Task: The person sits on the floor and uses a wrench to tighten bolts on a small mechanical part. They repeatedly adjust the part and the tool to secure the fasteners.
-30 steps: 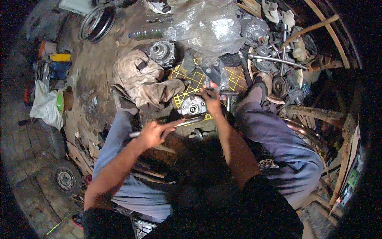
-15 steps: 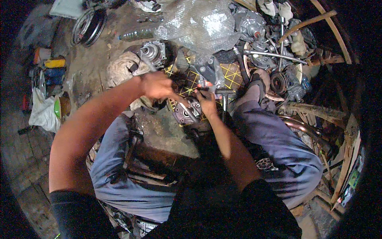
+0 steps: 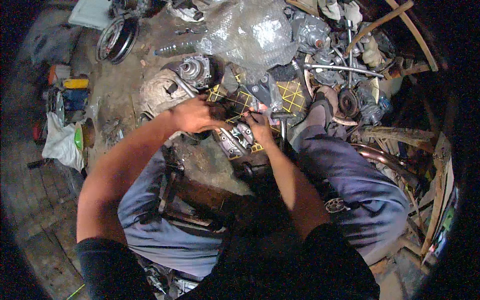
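Smooth, shiny metal is shown by the bar gripped in the L hand. Just below the grip, dull grey cast metal w/ smoother faces is seen on the bolt-holed housing. Above it, similar bare metal is shown by the shafted housing. To upper L, rough, matt, stained cloth is seen in the rag; farther up, glossy clear plastic in the bubble wrap. Far upper R, dry matt wood is shown by the stick.

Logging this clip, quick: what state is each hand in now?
Left hand: closed, holding a metal bar.
Right hand: beside the metal part; its grip cannot be told.
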Motion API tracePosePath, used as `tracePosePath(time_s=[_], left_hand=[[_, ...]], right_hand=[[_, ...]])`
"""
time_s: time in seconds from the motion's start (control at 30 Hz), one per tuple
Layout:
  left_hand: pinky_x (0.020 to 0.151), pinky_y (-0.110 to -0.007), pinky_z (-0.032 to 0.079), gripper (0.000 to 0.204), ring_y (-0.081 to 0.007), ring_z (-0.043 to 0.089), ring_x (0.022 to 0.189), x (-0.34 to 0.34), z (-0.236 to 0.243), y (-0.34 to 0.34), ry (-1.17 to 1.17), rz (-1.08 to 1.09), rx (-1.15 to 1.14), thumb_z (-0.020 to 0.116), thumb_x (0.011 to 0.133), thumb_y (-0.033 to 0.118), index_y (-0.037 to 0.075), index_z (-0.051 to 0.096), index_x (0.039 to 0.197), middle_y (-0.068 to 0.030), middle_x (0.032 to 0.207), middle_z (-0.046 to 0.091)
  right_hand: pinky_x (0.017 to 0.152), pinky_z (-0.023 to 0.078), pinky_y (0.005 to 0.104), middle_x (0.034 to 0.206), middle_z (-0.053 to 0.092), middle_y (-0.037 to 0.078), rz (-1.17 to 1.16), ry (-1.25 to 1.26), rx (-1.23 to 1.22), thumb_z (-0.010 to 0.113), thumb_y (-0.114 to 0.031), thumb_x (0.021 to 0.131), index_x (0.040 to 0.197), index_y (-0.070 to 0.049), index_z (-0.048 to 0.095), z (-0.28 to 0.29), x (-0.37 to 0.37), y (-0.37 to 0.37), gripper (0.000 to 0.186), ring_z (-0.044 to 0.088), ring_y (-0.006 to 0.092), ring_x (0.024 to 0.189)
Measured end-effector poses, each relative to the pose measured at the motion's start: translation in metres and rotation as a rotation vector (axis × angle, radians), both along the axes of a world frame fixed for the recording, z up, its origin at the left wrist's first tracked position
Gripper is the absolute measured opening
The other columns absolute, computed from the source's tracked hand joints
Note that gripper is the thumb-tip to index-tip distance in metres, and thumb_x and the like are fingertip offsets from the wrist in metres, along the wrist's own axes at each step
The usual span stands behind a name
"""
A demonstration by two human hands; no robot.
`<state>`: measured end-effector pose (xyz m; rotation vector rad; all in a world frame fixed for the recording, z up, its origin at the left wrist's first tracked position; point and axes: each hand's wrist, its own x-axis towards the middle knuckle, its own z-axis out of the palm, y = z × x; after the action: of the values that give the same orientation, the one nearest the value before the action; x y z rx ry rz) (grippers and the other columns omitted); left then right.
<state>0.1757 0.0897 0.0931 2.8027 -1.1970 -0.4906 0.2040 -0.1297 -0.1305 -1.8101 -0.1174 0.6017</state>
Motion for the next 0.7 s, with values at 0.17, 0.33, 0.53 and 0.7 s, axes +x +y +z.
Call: tracePosePath(time_s=[0.17, 0.33, 0.53, 0.7], left_hand=[[0.069, -0.048, 0.049, 0.05, -0.0346, 0.066, 0.071, -0.009, 0.007, -0.028, 0.152, 0.45, 0.16, 0.052, 0.088, 0.062, 0.018, 0.072, 0.1, -0.0145, 0.073, 0.067], [0.067, -0.047, 0.053, 0.065, -0.037, 0.065, 0.068, -0.035, -0.009, -0.042, -0.08, 0.909, 0.042, 0.05, 0.081, 0.075, 0.016, 0.075, 0.093, -0.0175, 0.067, 0.066], [0.101, -0.047, 0.035, 0.06, -0.0342, 0.065, 0.093, -0.051, -0.014, -0.042, -0.023, 1.037, 0.128, 0.043, 0.088, 0.068, 0.018, 0.077, 0.095, -0.0175, 0.085, 0.071], [0.106, -0.048, 0.031, 0.074, -0.0357, 0.061, 0.106, -0.036, -0.038, -0.041, -0.059, 1.188, 0.123, 0.046, 0.084, 0.068, -0.001, 0.074, 0.083, -0.0236, 0.101, 0.069]], right_hand=[[0.083, 0.049, 0.0381, 0.095, 0.071, 0.013, -0.132, -0.045, 0.106, 0.067, -0.04, 0.09, 0.097, -0.002, 0.07, -0.004, 0.022, -0.023, 0.039, 0.065, 0.0279, 0.087], [0.078, 0.051, 0.0339, 0.085, 0.069, 0.011, -0.116, 0.155, -0.081, 0.066, -0.041, 0.088, 0.107, -0.002, 0.067, 0.076, 0.023, -0.068, 0.043, 0.066, 0.0238, 0.083], [0.065, 0.055, 0.038, 0.092, 0.066, 0.014, 0.389, 0.662, -0.122, 0.058, -0.043, 0.092, 0.11, -0.003, 0.062, 0.149, 0.019, -0.094, 0.044, 0.067, 0.0241, 0.078], [0.067, 0.055, 0.0365, 0.096, 0.065, 0.015, 0.308, 0.517, -0.046, 0.054, -0.038, 0.095, 0.119, 0.0, 0.057, 0.124, 0.001, -0.117, 0.045, 0.066, 0.0244, 0.083]])
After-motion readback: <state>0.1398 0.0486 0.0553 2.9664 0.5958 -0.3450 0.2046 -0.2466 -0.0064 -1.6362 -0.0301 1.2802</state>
